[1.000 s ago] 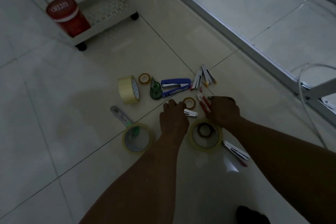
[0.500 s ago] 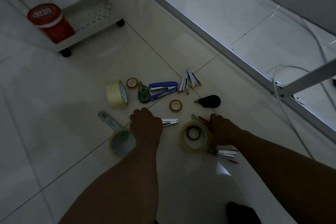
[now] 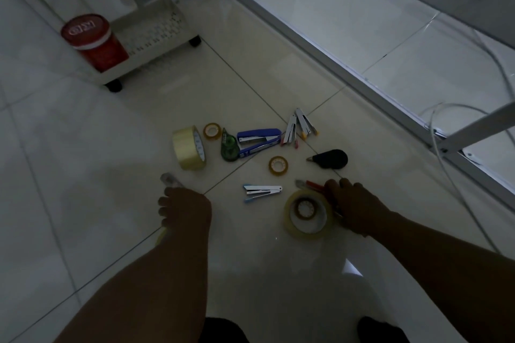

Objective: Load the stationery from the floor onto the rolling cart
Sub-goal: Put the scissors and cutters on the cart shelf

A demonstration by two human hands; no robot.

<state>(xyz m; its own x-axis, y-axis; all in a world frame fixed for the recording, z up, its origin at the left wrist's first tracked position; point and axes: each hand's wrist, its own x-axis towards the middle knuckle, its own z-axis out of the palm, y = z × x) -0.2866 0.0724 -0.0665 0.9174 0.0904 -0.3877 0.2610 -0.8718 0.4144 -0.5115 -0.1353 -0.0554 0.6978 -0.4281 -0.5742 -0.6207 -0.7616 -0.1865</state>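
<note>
The left hand (image 3: 184, 210), at lower centre-left, was laid over a tape roll (image 3: 161, 235), its grasp not discernible. The right hand (image 3: 355, 207) was curled at the red cutter (image 3: 312, 184), whose long axis ran up-left; whether it was pinched was unclear. The rolling cart (image 3: 156, 33) stood upper left, nearer the left hand.

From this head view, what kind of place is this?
Probably an indoor room in a home or small office, dimly lit. Glossy pale tiled floor, a white perforated-metal rolling cart carrying a red lidded tub, and white metal table-frame legs with a loose white cable.
</note>
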